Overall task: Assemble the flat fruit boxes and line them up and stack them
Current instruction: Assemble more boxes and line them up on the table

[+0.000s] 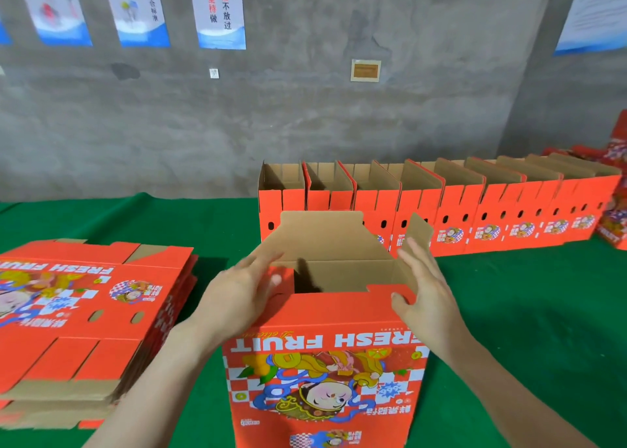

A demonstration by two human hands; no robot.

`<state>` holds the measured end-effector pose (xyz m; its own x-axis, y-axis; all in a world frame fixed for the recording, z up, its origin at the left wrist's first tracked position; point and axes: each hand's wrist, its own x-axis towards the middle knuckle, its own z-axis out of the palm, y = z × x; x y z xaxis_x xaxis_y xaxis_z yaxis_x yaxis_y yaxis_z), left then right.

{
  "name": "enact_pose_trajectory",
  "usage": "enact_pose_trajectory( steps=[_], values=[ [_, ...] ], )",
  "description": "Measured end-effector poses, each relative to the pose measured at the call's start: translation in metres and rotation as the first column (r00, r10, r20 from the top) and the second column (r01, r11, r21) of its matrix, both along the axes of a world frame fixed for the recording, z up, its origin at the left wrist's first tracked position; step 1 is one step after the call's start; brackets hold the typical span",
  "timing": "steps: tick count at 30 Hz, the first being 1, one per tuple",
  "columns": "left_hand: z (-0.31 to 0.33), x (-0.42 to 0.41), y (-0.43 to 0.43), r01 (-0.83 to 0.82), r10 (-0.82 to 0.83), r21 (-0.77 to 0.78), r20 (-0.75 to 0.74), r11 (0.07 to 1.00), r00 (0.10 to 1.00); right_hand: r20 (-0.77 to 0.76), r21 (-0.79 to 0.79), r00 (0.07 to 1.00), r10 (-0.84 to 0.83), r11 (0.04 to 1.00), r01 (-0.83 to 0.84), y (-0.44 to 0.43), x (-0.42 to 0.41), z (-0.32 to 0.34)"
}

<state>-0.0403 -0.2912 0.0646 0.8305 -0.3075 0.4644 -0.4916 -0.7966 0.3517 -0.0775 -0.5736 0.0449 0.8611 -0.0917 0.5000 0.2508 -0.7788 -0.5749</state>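
Observation:
A red fruit box [325, 373] stands opened into a tube in front of me, printed upside down with "FRESH FRUIT" and a cartoon figure. Its brown flaps stick up at the top. My left hand [237, 298] presses against the box's left top edge and flap, fingers spread. My right hand [424, 295] lies flat against the right top edge and side flap. A stack of flat red boxes [84, 312] lies to the left. A row of several assembled boxes [441, 217] stands behind, along the wall.
The green table cover [526, 312] stretches right of the box. The grey concrete wall [305, 115] with hanging posters rises just behind the row. More red boxes [614, 217] pile at the far right edge.

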Motion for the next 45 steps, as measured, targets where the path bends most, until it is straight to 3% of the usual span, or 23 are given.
enact_pose_trajectory(
  steps=[2,5,8,10,13,19,21,24,26,31,32,35,38,41,43,45],
  values=[
    [0.006,0.013,-0.004,-0.075,0.078,0.052,-0.065,0.996,0.995,0.051,0.02,0.997,0.059,0.998,-0.061,0.001,-0.003,0.001],
    [0.007,0.029,-0.011,-0.143,0.209,0.294,-0.206,0.945,0.956,0.154,0.034,0.979,0.136,0.989,-0.143,0.0,-0.008,0.004],
    [0.004,0.042,-0.009,-0.076,0.146,0.183,-0.408,0.98,0.901,0.18,0.064,0.977,0.116,0.989,-0.13,-0.002,-0.01,0.002],
    [0.003,0.046,-0.006,-0.068,0.124,0.14,-0.445,0.988,0.887,0.112,0.094,0.983,0.149,0.983,-0.159,-0.003,-0.009,-0.002],
    [0.003,0.049,-0.006,-0.078,0.138,0.151,-0.446,0.985,0.884,0.011,0.033,0.992,0.126,0.991,-0.126,-0.007,-0.008,-0.006],
    [0.0,0.048,-0.006,-0.07,0.105,0.098,-0.427,0.993,0.898,0.059,0.032,0.991,0.122,0.992,-0.124,-0.005,-0.005,-0.004],
    [-0.001,0.046,-0.003,-0.021,0.027,0.023,-0.311,1.0,0.95,0.066,0.035,0.989,0.13,0.99,-0.133,-0.005,-0.004,-0.005],
    [-0.003,0.041,-0.001,0.09,-0.112,-0.223,-0.088,0.971,0.99,0.098,0.029,0.986,0.133,0.99,-0.136,-0.005,-0.003,-0.007],
    [-0.001,0.034,-0.001,0.112,-0.13,-0.295,-0.044,0.949,0.991,0.145,0.019,0.981,0.128,0.991,-0.132,-0.005,-0.002,-0.008],
    [0.006,0.028,-0.004,0.025,-0.142,-0.409,-0.257,0.912,0.956,0.196,0.022,0.975,0.108,0.993,-0.114,-0.005,-0.007,-0.009],
    [0.007,0.029,-0.004,0.024,-0.136,-0.346,-0.302,0.938,0.944,0.177,0.028,0.977,0.116,0.992,-0.123,-0.005,-0.009,-0.008],
    [0.008,0.033,-0.005,0.005,0.016,0.043,-0.482,0.999,0.876,0.007,0.076,0.981,0.194,0.978,-0.194,-0.012,-0.006,0.009],
    [0.012,0.037,-0.009,0.003,0.01,0.025,-0.517,1.0,0.856,-0.113,0.102,0.967,0.228,0.971,-0.217,-0.016,0.011,0.032],
    [0.012,0.041,-0.011,-0.013,0.048,0.07,-0.52,0.997,0.853,-0.314,-0.086,0.919,0.24,0.956,-0.28,-0.014,0.038,0.041],
    [0.011,0.044,-0.012,-0.012,0.059,0.095,-0.518,0.995,0.853,-0.499,-0.052,0.83,0.248,0.948,-0.314,-0.012,0.051,0.04],
    [0.011,0.046,-0.013,-0.026,0.076,0.103,-0.515,0.994,0.854,-0.556,0.002,0.791,0.256,0.952,-0.306,-0.009,0.06,0.036]
  ],
)
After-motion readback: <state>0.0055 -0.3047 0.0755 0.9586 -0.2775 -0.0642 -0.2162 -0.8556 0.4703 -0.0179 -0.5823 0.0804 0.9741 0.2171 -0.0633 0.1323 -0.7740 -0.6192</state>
